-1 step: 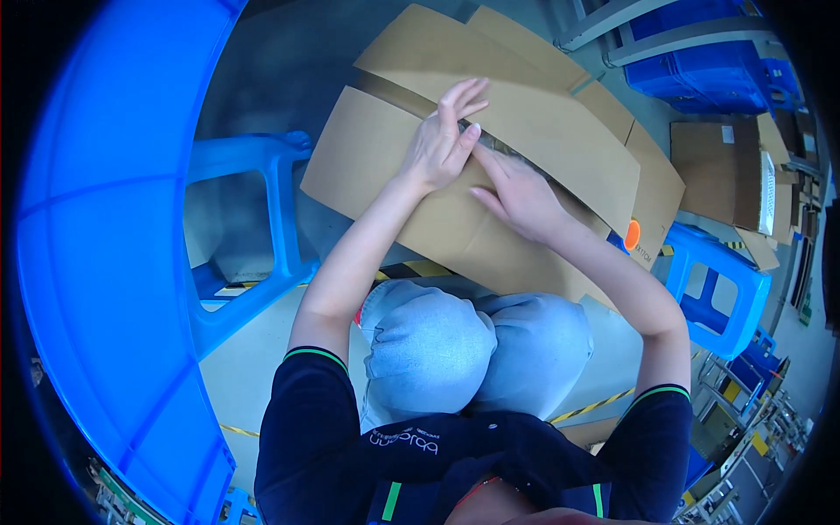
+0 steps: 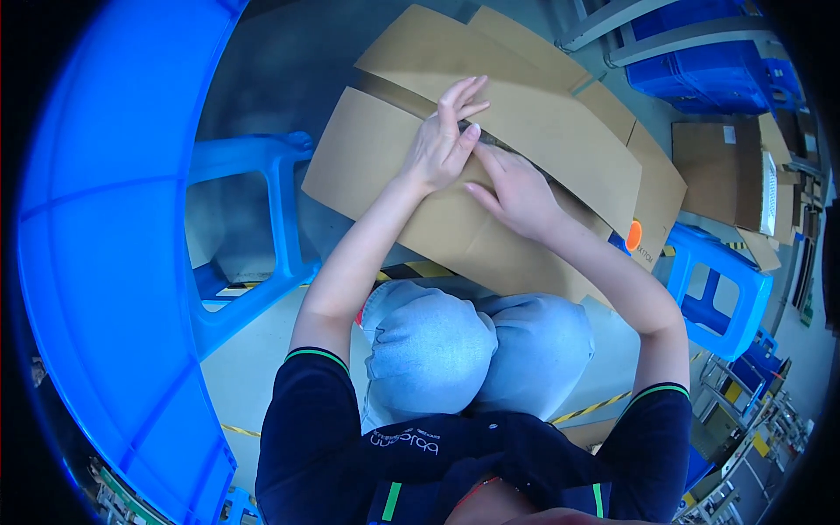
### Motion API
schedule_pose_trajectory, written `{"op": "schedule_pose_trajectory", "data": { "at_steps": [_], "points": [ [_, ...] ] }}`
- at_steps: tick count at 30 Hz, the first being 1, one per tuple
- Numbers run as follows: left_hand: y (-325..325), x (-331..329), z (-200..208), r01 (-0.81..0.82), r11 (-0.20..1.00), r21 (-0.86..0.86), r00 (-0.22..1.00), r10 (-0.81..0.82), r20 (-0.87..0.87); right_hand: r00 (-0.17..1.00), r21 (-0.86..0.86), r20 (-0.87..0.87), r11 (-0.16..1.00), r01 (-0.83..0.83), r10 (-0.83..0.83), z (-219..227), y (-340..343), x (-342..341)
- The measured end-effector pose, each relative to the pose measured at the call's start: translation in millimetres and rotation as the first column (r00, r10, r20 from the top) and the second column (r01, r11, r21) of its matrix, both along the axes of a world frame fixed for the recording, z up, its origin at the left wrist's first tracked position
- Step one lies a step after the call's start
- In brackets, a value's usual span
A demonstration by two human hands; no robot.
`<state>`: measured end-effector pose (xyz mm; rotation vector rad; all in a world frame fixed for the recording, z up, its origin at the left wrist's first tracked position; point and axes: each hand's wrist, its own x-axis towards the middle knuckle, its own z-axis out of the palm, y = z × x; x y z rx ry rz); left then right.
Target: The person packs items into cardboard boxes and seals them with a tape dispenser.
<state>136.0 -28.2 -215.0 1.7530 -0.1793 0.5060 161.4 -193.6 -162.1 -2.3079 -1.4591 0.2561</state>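
Note:
A large brown cardboard box [image 2: 420, 210] stands before my knees, its long top flaps raised slightly with a dark gap between them. My left hand [image 2: 442, 144] rests by the gap near the middle of the box, fingers stretched and the thumb apart. Close beside it, my right hand [image 2: 518, 194] lies over the near flap, thumb spread and index finger reaching toward the left thumb. Some of its fingers are hidden along the gap. Neither hand shows anything held. What lies inside the box is mostly hidden; a dark, shiny strip shows beside my right hand.
A blue plastic stool [image 2: 278, 210] stands left of the box, and another blue stool [image 2: 722, 284] is at its right. A big blue panel [image 2: 105, 219] fills the left side. An orange round object [image 2: 633, 236] sits at the box's right edge. Another open carton [image 2: 717, 171] stands farther right.
My right hand has shifted very slightly to the left and now appears sharp instead of blurred. My left hand and the box look the same.

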Motion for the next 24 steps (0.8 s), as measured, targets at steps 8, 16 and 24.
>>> {"op": "schedule_pose_trajectory", "data": {
  "at_steps": [8,16,24],
  "points": [
    [0.2,-2.0,2.9,-0.027,0.993,-0.112,1.0,0.027,-0.003,0.957,-0.346,0.218,0.902,0.26,-0.192,1.2,18.1,-14.4],
    [0.9,6.0,-6.9,-0.017,1.0,-0.018,0.995,0.019,0.097,0.892,0.11,0.434,0.99,0.089,-0.128,-19.5,19.0,-4.1],
    [-0.2,1.2,-5.4,-0.081,0.997,-0.014,0.993,0.082,0.082,0.958,-0.29,0.217,0.925,0.245,-0.186,-8.9,31.2,-13.1]
  ]
}}
